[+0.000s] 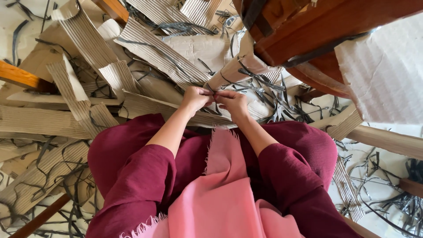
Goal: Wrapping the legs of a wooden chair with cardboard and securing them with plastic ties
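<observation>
While both hands meet at picture centre, the left hand [196,98] and right hand [232,100] pinch shut on a dark strap [213,91] wrapping the cardboard-covered chair leg [233,68] at twelve o'clock; steady tension and close fingertips look best here.
</observation>
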